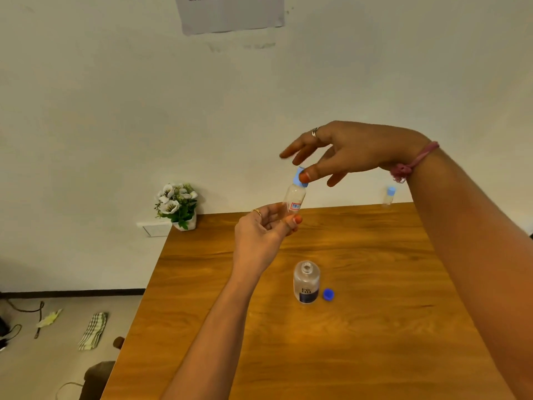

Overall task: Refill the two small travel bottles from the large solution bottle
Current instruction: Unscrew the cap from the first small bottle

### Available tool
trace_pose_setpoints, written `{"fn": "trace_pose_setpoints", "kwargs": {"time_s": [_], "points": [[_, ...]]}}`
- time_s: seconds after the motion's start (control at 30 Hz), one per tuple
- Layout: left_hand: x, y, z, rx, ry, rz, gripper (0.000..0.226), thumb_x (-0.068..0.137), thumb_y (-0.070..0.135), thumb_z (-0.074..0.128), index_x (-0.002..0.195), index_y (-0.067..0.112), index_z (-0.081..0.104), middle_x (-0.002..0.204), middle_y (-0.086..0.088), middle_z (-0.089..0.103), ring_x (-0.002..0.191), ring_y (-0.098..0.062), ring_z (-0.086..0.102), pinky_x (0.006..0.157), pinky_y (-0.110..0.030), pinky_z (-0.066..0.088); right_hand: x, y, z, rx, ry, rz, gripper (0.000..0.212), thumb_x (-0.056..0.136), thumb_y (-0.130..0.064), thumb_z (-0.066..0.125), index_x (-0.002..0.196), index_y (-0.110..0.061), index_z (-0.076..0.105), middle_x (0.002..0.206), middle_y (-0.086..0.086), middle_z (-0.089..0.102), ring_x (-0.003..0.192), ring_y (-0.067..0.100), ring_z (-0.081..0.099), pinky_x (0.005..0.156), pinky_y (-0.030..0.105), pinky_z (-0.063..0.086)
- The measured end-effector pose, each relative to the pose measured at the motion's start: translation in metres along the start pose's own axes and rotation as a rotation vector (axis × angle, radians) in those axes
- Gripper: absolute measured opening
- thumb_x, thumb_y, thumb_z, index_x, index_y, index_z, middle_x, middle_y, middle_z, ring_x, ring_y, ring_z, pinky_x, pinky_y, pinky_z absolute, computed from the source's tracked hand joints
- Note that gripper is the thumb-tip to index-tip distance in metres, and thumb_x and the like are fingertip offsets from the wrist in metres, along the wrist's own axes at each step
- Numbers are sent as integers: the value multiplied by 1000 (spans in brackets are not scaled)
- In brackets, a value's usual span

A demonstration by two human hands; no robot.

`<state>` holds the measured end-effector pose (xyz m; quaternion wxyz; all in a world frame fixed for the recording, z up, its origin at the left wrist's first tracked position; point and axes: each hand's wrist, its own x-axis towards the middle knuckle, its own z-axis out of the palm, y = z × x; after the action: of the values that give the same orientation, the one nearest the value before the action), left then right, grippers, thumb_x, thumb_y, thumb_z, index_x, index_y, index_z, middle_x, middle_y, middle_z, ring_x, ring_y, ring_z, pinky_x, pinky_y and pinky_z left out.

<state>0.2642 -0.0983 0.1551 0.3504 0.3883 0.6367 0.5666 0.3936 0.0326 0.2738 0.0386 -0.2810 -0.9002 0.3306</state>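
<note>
My left hand (264,230) holds a small clear travel bottle (294,197) by its base, raised above the wooden table (375,327). The bottle has a light-blue cap (298,177), and my right hand (346,151) pinches that cap from above with thumb and fingers. The large solution bottle (306,281) stands uncapped on the table, below my hands. Its dark-blue cap (328,294) lies just to its right. A second small travel bottle (389,196) with a light-blue cap stands at the table's far edge, near my right wrist.
A small pot of white flowers (177,206) sits at the table's far left corner against the wall. On the floor to the left lie a folded checked cloth (93,330) and cables. A dark chair (98,376) stands at the table's left side.
</note>
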Motion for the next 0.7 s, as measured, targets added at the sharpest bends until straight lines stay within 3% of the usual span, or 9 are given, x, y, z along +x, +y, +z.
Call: {"fn": "trace_pose_setpoints", "kwargs": {"time_s": [0.1, 0.17, 0.23, 0.3, 0.37, 0.43, 0.5, 0.57, 0.7], "points": [[-1, 1, 5, -14, 5, 5, 42, 77, 16, 75, 117, 11, 62, 101, -2, 72, 84, -10, 70, 70, -17, 56, 4, 3, 2, -39, 39, 111, 43, 81, -45, 62, 115, -18, 60, 100, 1, 67, 77, 11, 68, 58, 20, 57], [-1, 0, 8, -15, 6, 6, 43, 77, 16, 75, 117, 10, 62, 102, -3, 72, 85, -11, 70, 70, -18, 56, 7, 6, 2, -51, 27, 77, 30, 85, -36, 63, 105, -14, 65, 95, 5, 69, 70, 10, 69, 55, 18, 54], [-2, -1, 10, -24, 7, 1, 43, 77, 15, 75, 117, 10, 62, 102, -3, 71, 84, -11, 70, 70, -17, 56, 4, 8, -1, -20, -20, 18, 29, 85, -25, 66, 113, -20, 62, 101, -1, 67, 75, 11, 69, 58, 18, 55], [-2, -2, 12, -30, 9, -1, 42, 77, 15, 74, 117, 11, 61, 103, -3, 71, 84, -10, 70, 70, -17, 56, 1, 9, -4, 19, -4, 31, 39, 82, -33, 67, 119, -24, 58, 101, -5, 65, 79, 12, 69, 59, 19, 56], [-3, -3, 14, -32, 8, -3, 42, 77, 15, 74, 117, 11, 62, 102, -2, 71, 84, -10, 71, 71, -18, 56, 3, 10, 0, -7, 39, 72, 41, 79, -44, 63, 110, -17, 63, 95, -2, 68, 76, 11, 69, 59, 17, 55], [-4, -5, 15, -31, 8, -1, 41, 77, 15, 75, 116, 11, 62, 102, -2, 71, 84, -11, 71, 72, -19, 57, 4, 12, 4, -22, 48, 51, 33, 81, -38, 65, 102, -12, 66, 94, 3, 70, 72, 10, 69, 59, 17, 55], [-4, -7, 15, -28, 12, -1, 42, 77, 15, 75, 116, 11, 62, 101, -2, 72, 84, -11, 71, 73, -21, 57, 1, 11, 4, -9, 9, -4, 30, 82, -27, 69, 110, -16, 64, 102, 1, 67, 74, 8, 69, 61, 17, 55], [-4, -8, 16, -34, 16, -2, 42, 76, 16, 75, 116, 11, 62, 101, -2, 72, 85, -12, 71, 73, -21, 57, -1, 10, 2, 14, 8, 10, 41, 81, -32, 69, 119, -19, 60, 105, -3, 65, 76, 10, 69, 62, 19, 56], [-4, -10, 16, -40, 3, -10, 42, 77, 15, 75, 116, 12, 62, 103, -2, 71, 87, -11, 70, 73, -21, 57, 3, 11, 9, -85, 23, 96, 37, 81, -43, 64, 100, -12, 66, 88, 2, 69, 73, 13, 70, 54, 17, 54]]}}
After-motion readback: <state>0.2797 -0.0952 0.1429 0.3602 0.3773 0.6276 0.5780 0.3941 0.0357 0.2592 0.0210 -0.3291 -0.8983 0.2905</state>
